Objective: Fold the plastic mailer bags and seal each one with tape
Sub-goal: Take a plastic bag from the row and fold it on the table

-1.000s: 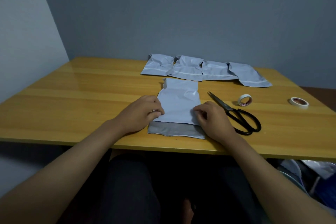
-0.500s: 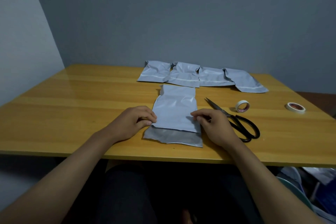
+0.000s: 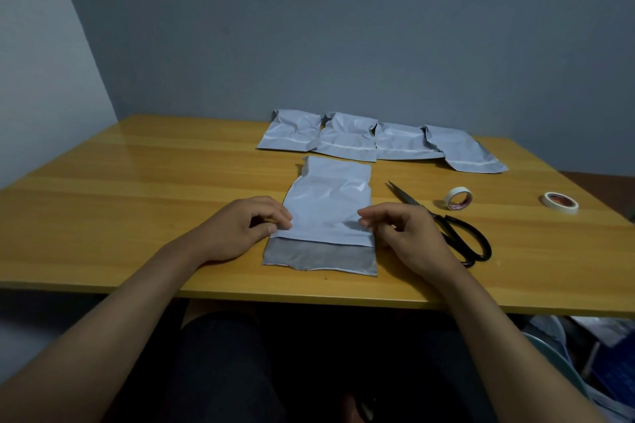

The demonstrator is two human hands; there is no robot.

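A white plastic mailer bag (image 3: 330,203) lies flat near the table's front edge, its grey inner flap (image 3: 319,256) showing at the near end. My left hand (image 3: 240,227) pinches the bag's left edge between thumb and fingers. My right hand (image 3: 402,233) pinches the right edge at the same height. Several more white mailer bags (image 3: 347,136) lie in a row at the back of the table. A tape roll (image 3: 458,197) stands on edge to the right, and a second roll (image 3: 560,202) lies flat further right.
Black scissors (image 3: 453,233) lie just right of my right hand, blades pointing away from me. The wooden table (image 3: 137,199) meets grey walls at the back and left. Bags and clutter sit on the floor under the table's right side.
Both hands have lifted from pressing flat on the bag and now pinch its side edges. The camera view has tilted up slightly.
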